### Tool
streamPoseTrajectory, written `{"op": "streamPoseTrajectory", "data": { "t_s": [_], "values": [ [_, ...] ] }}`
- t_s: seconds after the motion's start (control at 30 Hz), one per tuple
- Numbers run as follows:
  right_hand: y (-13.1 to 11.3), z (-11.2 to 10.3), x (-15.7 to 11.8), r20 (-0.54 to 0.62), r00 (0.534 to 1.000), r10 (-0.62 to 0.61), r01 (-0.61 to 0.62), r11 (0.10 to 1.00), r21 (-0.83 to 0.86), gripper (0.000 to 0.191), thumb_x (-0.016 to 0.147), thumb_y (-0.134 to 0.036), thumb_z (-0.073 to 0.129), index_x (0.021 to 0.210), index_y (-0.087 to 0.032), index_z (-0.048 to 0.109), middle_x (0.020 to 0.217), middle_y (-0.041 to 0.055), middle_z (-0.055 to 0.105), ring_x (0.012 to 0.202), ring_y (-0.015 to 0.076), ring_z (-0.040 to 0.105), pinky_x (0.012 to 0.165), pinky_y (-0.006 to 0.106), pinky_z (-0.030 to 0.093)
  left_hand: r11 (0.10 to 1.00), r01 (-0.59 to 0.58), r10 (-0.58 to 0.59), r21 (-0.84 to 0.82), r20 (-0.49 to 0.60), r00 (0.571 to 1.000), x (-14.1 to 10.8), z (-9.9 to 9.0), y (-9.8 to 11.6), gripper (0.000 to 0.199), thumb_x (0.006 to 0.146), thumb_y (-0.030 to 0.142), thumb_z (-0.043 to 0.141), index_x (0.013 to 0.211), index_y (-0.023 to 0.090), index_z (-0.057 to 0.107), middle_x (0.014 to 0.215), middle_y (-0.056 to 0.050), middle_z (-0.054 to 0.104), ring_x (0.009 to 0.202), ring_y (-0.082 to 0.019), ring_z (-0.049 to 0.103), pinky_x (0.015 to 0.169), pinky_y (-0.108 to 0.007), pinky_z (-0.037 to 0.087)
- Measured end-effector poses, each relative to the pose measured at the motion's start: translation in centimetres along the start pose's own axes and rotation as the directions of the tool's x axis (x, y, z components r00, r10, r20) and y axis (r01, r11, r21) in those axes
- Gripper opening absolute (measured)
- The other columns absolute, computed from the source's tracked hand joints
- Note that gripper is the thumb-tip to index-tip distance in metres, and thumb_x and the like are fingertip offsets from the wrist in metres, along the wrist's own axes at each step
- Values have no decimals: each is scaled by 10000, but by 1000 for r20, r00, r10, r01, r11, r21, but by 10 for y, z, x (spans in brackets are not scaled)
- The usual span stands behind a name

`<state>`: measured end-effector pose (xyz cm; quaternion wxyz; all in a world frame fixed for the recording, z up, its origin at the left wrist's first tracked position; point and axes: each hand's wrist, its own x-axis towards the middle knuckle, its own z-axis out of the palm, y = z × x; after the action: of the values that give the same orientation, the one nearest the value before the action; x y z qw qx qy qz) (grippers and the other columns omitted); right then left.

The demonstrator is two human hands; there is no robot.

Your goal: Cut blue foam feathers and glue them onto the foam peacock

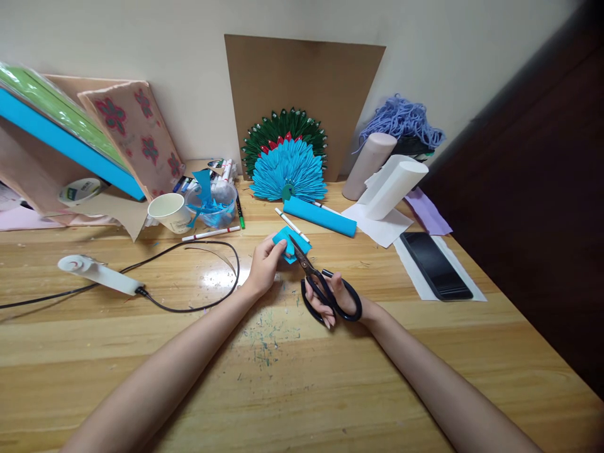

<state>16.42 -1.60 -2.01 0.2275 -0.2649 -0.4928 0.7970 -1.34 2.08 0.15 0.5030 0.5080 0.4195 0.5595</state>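
Note:
Blue paper (304,244), small and seemingly folded, is pinched between the thumb and fingers of my left hand (264,267). My right hand (337,302) has its fingers through the black loop handles of a pair of scissors (311,272). The blades point up and left, lying at the blue paper; whether they are cutting into it I cannot tell. Just behind my left hand lie a white marker (292,225) and a blue paper roll (321,217). Farther back, a peacock-like fan of blue, red and green paper petals (289,167) leans against a brown board (302,82).
At left lie a white glue gun (101,275) and its black cord (189,309). Behind them stand a paper cup (170,212) and a clear tub (226,211) of blue scraps. To the right are white paper rolls (396,185), purple yarn (401,123) and a phone (436,264).

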Motion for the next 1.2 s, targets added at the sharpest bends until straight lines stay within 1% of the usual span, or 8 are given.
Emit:
{"op": "streamPoseTrajectory", "data": {
  "t_s": [0.13,0.37,0.53,0.6,0.77,0.83,0.97,1.2],
  "values": [
    [3,-2,3,4,1000,17,-17,999,31,747,531,-885,365,764,-180,436,391,-94,454,261,67,431,287,176,419,1000,8,-8,-18,18,1000,-1,0,-2,328,783,404,556,553,172,534,605,3,482,575,-117,465,567,-240,398],
    [1,1,10,-8,999,41,-40,996,77,689,511,-842,500,709,-186,427,320,-100,439,207,77,397,238,175,381,1000,8,-8,3,-25,1000,0,2,4,328,760,413,560,538,174,524,584,-2,486,578,-130,459,579,-248,401],
    [3,1,7,-38,999,16,-14,998,66,686,541,-838,479,730,-179,441,329,-105,430,210,64,376,244,170,379,1000,-2,4,29,-69,998,1,1,4,320,767,421,532,562,176,518,586,-1,508,580,-132,446,589,-246,393],
    [3,1,5,-46,999,0,3,998,64,703,539,-849,452,749,-178,445,353,-104,440,230,61,395,266,170,395,999,-13,15,37,-56,998,1,0,3,311,781,410,520,580,173,531,602,-3,523,588,-131,450,600,-244,391],
    [0,2,4,10,1000,8,-8,997,80,768,450,-896,411,741,-185,428,374,-91,467,255,77,445,289,190,429,999,-18,16,34,54,998,-1,0,0,311,812,405,516,608,174,550,621,-4,523,593,-133,460,597,-247,392],
    [0,1,6,20,1000,10,-11,996,83,762,452,-896,415,734,-188,421,365,-93,462,246,81,443,285,197,432,998,-30,27,46,69,997,-2,0,0,320,815,410,516,606,172,561,627,-10,521,605,-138,468,599,-251,393],
    [4,-2,11,52,998,26,-31,994,107,734,468,-888,435,710,-195,400,348,-92,462,236,92,446,270,205,424,999,-19,16,43,57,998,-2,0,1,326,798,425,528,595,172,560,626,-10,515,605,-141,466,592,-254,389],
    [8,-3,11,32,999,19,-23,993,116,708,497,-857,482,725,-191,417,341,-94,468,233,88,441,266,187,410,1000,20,-20,20,10,1000,0,-1,-1,316,775,424,540,580,180,493,591,11,457,565,-128,409,543,-244,364]
  ]
}}
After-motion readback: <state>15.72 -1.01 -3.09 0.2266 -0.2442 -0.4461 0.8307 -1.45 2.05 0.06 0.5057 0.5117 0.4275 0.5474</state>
